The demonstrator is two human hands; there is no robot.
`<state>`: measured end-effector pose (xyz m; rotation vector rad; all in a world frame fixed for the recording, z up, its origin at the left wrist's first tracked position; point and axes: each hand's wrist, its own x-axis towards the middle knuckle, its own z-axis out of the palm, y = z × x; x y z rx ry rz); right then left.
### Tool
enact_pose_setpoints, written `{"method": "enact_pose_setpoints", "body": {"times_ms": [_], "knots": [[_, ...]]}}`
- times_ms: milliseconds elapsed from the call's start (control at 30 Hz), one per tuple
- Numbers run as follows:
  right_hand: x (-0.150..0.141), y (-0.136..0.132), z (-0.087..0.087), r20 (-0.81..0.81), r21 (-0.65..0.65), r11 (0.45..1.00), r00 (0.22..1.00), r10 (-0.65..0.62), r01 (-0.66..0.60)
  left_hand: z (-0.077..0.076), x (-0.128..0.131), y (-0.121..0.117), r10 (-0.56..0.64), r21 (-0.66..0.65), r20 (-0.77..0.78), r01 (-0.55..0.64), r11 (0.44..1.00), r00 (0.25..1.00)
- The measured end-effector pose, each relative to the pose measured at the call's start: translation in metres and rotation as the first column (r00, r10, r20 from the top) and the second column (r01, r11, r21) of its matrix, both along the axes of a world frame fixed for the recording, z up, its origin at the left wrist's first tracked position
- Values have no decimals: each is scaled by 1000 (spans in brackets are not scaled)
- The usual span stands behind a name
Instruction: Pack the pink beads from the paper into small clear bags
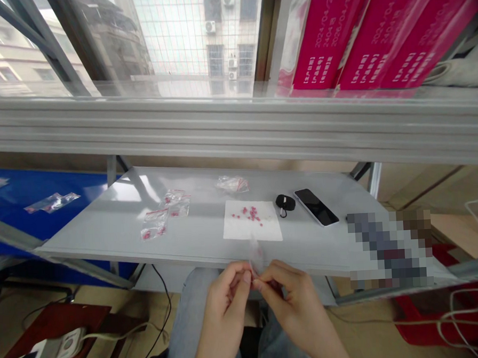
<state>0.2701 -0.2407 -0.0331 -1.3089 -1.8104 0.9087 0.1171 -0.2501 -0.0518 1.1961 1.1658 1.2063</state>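
Observation:
Both hands meet just in front of the table's near edge, above my lap. My left hand (pixel 233 289) pinches the top edge of a small clear zip bag (pixel 256 251), and my right hand (pixel 282 286) pinches the same edge from the other side. The bag hangs away from me toward the table, with something pinkish faintly showing in it. Beyond it lies a white sheet of paper (pixel 236 230) bearing several small pink-red pieces (pixel 252 214). To its left rest small clear bags (pixel 155 224) with reddish pieces inside. Behind the paper sits a pile of clear zip bags (pixel 232 184).
Right of the paper are a black pouch (pixel 285 202) with a clip and a phone (pixel 316 207). A metal shelf beam (pixel 236 128) crosses above the table, carrying pink boxes (pixel 335 35). A blue surface (pixel 75 187) with more bags lies left. A power strip (pixel 51 352) sits lower left.

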Motion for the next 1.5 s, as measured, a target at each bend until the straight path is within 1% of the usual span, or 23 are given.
{"method": "enact_pose_setpoints", "body": {"times_ms": [100,200,267,367,467,533,633,733,800,867,967,1067,1200,1300,1400,1500], "knots": [[1,-1,-4,5,23,999,1000,-31,31,0,4,-1,-9,-25,58,10,1000,998],[0,-1,-6,-1,20,999,999,-34,34,-1,5,0,-11,-9,51,12,1000,999],[-2,0,-7,-29,-8,999,999,-37,37,-1,4,1,-15,11,-7,15,1000,1000],[-4,2,-14,-136,-86,995,988,-67,56,-3,-1,3,-40,26,-111,43,999,993],[-8,2,-27,-270,-197,977,953,-137,85,-5,-4,4,-58,49,-214,69,996,975],[-11,0,-37,-346,-250,963,919,-188,103,-7,-6,3,-56,76,-283,80,994,958],[-18,-8,-49,-440,-274,956,871,-218,100,-9,-9,-2,-44,124,-367,96,988,929],[-25,-19,-54,-478,-264,962,857,-192,68,-9,-13,-12,-24,163,-434,104,981,901],[-28,-28,-53,-463,-239,970,872,-160,51,-6,-16,-21,-12,183,-476,112,977,880],[-30,-38,-48,-432,-191,981,895,-108,27,2,-19,-33,2,201,-515,118,972,857],[-29,-55,-37,-385,-86,996,923,-9,-26,16,-23,-52,29,230,-554,119,966,832],[-28,-68,-25,-319,-3,1000,947,27,-30,26,-23,-66,42,252,-558,121,960,829],[-27,-73,-6,-223,109,993,975,-19,44,38,-20,-74,81,308,-556,114,945,827],[-28,-74,4,-187,172,980,980,-64,97,47,-18,-77,133,354,-581,103,929,803],[-31,-75,4,-135,191,972,985,-109,134,50,-19,-81,172,374,-622,97,922,764],[-35,-74,-3,-22,233,955,983,-180,180,42,-21,-77,181,371,-646,98,923,742]]}}
